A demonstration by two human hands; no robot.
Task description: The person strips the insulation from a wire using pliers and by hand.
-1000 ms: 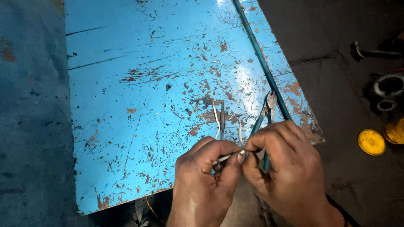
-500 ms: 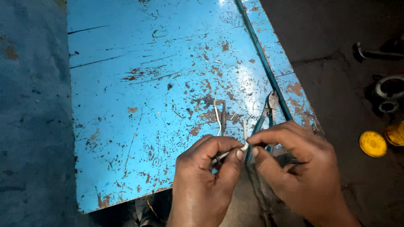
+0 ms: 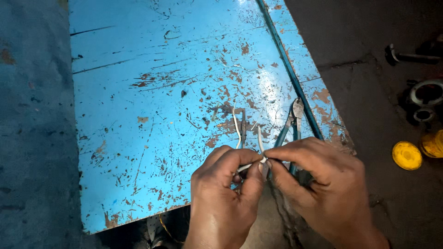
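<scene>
1. The left hand (image 3: 226, 203) is pinching a thin white wire (image 3: 251, 165) between thumb and forefinger, its fingers closed tight on it; the wire's loose ends (image 3: 236, 127) are curling up over the worktop (image 3: 152, 115).
2. The right hand (image 3: 323, 184) is meeting the left at the same spot, its thumb and forefinger tips closed on the wire just beside the left thumb, while its other fingers are wrapping the blue handles of a pair of pliers (image 3: 295, 121).
3. Compared with a second ago, the right hand is sitting a little further to the right and lower, its fingertips having shifted along the wire; the left hand is holding nearly the same place. In my judgement the wire ends are being worked or twisted together by hand, with the pliers kept ready rather than biting.
4. The plier head is pointing away from the person, its grey metal tips lying just above the worktop's raised blue edge strip (image 3: 288, 69).
5. The worktop is a flat sheet of light blue painted metal, heavily scratched, with rust showing through in brown chips and patches.
6. To the right, on the dark, grimy floor, a round yellow lid (image 3: 406, 155) and some grey metal rings (image 3: 427, 94) are lying well apart from the hands.
</scene>
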